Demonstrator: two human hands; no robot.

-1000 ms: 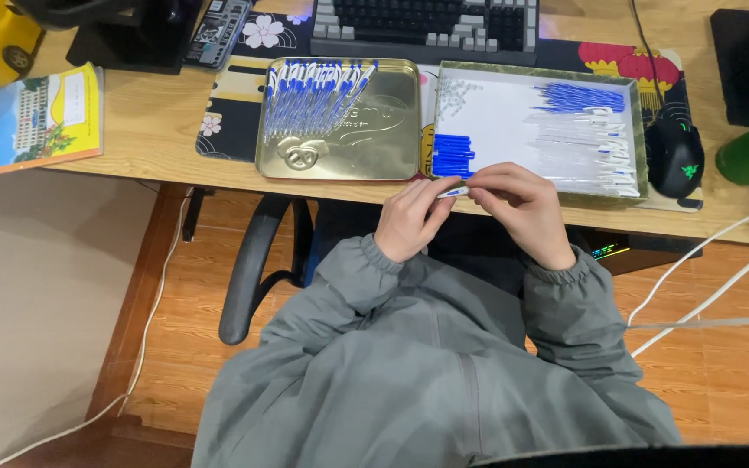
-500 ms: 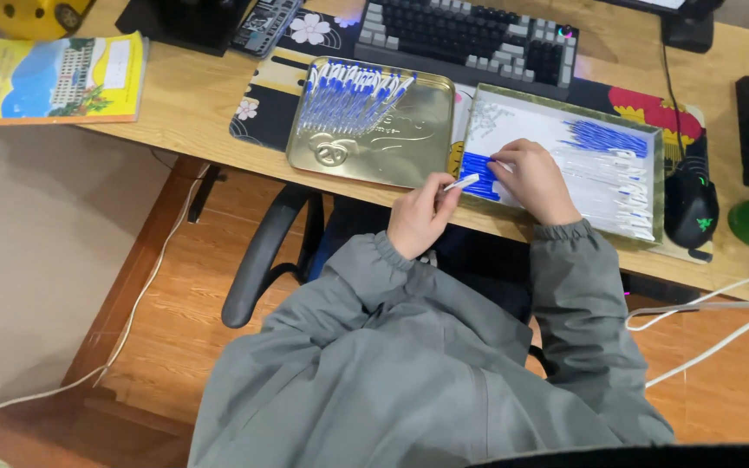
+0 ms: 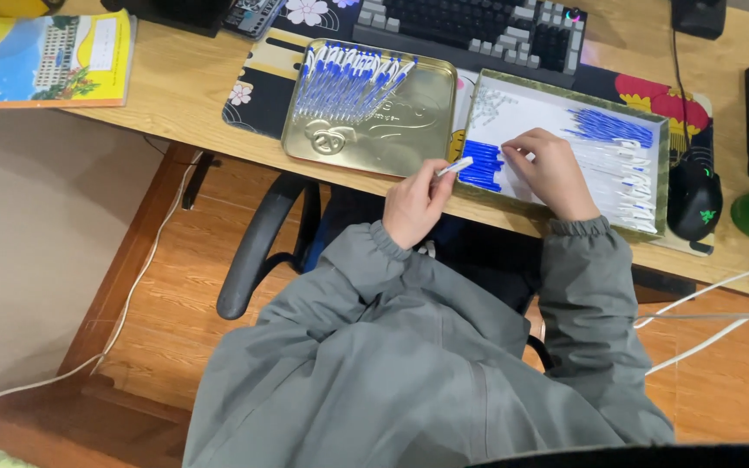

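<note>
my left hand [image 3: 416,202] pinches a white pen barrel [image 3: 455,166] at the worktop's [image 3: 175,95] front edge, its long axis rising toward the white-lined tray [image 3: 565,100], tip up and right. my right hand [image 3: 552,169] rests in that tray with fingers curled by the blue caps [image 3: 483,165]; whether its grip holds one is hidden. the gold tray [image 3: 409,121] carries finished pens [image 3: 348,74].
</note>
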